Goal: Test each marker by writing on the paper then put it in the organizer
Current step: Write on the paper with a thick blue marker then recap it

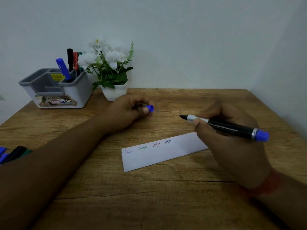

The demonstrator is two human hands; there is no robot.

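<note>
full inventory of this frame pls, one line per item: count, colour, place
marker: 1, black barrel, blue end, uncapped, held above the paper's right end
cap: 1, blue, in the left hand
paper: 1 strip, white, four written words, centre of table
organizer: 1, grey and white, far left of table
markers in organizer: at least 3, blue, black, red, upright in its right compartment
loose markers: several, blue, black, green, left edge, partly cut off
flower pot: 1, white, white flowers, right of organizer
table: 1, wood brown
wall: pale, behind
left hand: pinches the cap
right hand: grips the marker, reddish band at the wrist
</note>
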